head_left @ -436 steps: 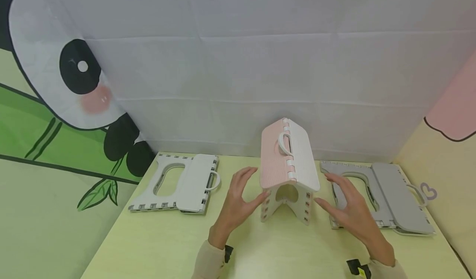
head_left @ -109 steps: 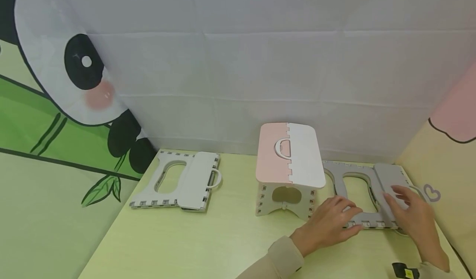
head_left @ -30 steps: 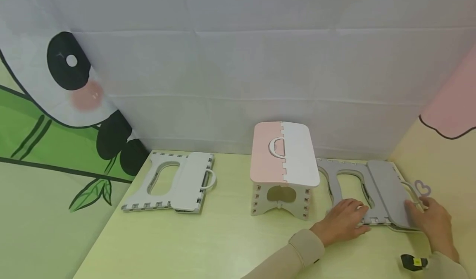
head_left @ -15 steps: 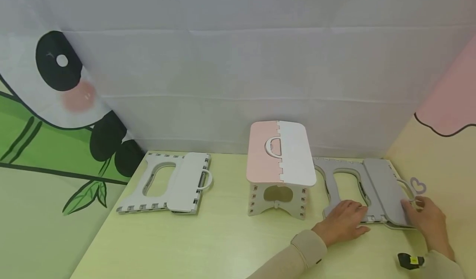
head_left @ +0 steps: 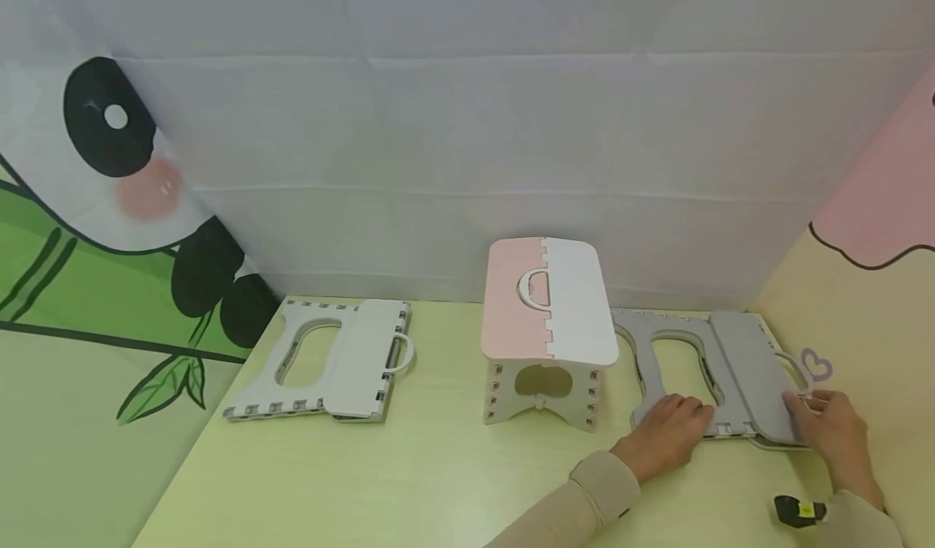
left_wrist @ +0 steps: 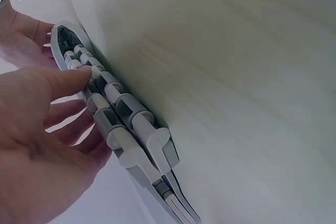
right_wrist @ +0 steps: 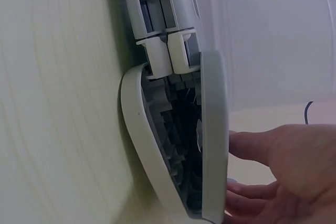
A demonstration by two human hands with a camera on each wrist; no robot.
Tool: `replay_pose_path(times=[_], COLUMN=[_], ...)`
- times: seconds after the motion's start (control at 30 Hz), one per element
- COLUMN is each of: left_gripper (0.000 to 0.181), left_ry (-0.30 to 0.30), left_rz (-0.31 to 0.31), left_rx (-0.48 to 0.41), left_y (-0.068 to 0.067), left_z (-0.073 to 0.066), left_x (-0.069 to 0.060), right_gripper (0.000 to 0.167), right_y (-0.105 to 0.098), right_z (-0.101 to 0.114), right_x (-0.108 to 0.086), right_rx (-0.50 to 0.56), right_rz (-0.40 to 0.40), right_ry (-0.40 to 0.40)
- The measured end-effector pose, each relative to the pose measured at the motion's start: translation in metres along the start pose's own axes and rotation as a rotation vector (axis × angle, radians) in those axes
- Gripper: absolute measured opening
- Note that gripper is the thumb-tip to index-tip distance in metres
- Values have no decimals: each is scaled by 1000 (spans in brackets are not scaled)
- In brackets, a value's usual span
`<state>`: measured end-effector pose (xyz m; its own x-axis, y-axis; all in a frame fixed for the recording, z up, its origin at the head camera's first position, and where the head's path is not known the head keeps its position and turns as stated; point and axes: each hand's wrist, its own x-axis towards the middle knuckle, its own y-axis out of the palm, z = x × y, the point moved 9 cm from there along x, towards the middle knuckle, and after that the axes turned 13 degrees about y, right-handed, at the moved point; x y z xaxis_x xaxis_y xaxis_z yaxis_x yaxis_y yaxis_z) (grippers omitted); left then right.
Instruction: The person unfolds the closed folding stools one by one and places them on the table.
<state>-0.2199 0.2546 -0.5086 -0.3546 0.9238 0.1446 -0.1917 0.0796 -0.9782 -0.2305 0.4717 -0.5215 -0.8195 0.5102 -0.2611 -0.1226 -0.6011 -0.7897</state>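
The grey folding step stool point(head_left: 741, 369) lies folded flat at the table's right. At its near edge, my left hand point(head_left: 663, 438) grips the leg part; the left wrist view shows the thumb point(left_wrist: 73, 81) on the hinged edge and the fingers on the upper face. My right hand point(head_left: 836, 430) holds the seat end beside the carry handle point(head_left: 796, 372). In the right wrist view its thumb point(right_wrist: 252, 146) touches the upper seat panel point(right_wrist: 214, 129), and the fingers bend toward the panel's end, their tips partly hidden. A gap shows between the two seat panels.
A pink and white step stool point(head_left: 549, 304) stands unfolded, left of the grey one. Farther left, a white folding stool point(head_left: 329, 361) lies folded flat. A pale yellow table point(head_left: 409, 483) bears them, with a cloth backdrop point(head_left: 409, 126) behind and a wall at right.
The pink and white stool, peaked in the oldest frame, is now flat-topped. Both hands have moved to the grey stool. The left thumb has drawn in against the edge; the right hand reached the handle end.
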Motion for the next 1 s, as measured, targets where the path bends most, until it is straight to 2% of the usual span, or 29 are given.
replay_pose_path(times=[0.27,0.57,0.77,1.0], left_gripper=[29,27,28,26], left_ry=[5,-1,-18,-23], left_rz=[1,1,33,45], left_rx=[40,45,2,-11], left_y=[0,-2,0,-2], left_z=[0,3,7,9], left_x=[-3,-4,-5,-7], right_gripper=[69,75,81,89], right_y=[0,0,1,6], right_z=[1,0,-3,-6], right_x=[-1,1,2,2], right_rx=[-14,-19,-18,-18], right_rz=[-23,1,72,170], right_ry=[-22,-33,-16,-11])
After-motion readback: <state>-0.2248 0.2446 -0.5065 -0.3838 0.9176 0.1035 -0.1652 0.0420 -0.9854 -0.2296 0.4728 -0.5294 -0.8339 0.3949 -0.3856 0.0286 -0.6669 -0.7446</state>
